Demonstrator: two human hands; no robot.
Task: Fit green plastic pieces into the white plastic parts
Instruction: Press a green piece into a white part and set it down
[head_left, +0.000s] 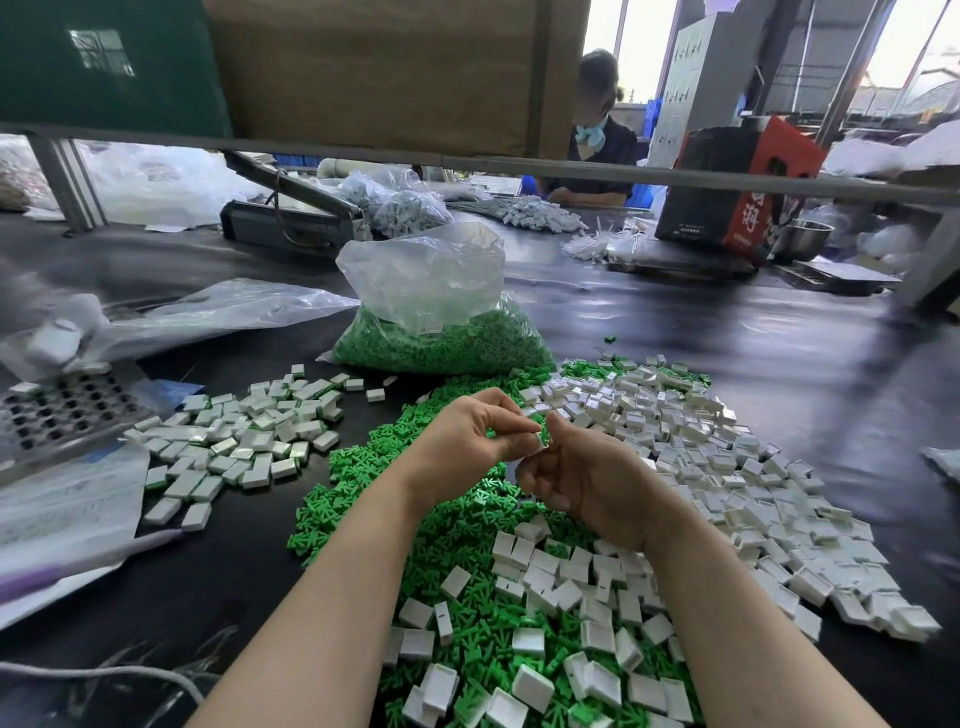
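My left hand (470, 439) and my right hand (587, 486) meet above the table's middle. Between their fingertips sits a small white plastic part with a green piece (541, 438) at it; the left fingers pinch it from the left, the right thumb and fingers pinch it from the right. Under my hands lies a heap of loose green pieces (384, 467). A wide heap of white parts (727, 467) spreads to the right, and more white parts (571, 597) lie mixed with green ones near me.
A pile of white parts with green showing (249, 441) lies on the left. A clear bag of green pieces (441, 338) stands behind my hands. A perforated metal tray (62, 410) and papers (67, 499) sit at left. Another person (597, 130) works across the table.
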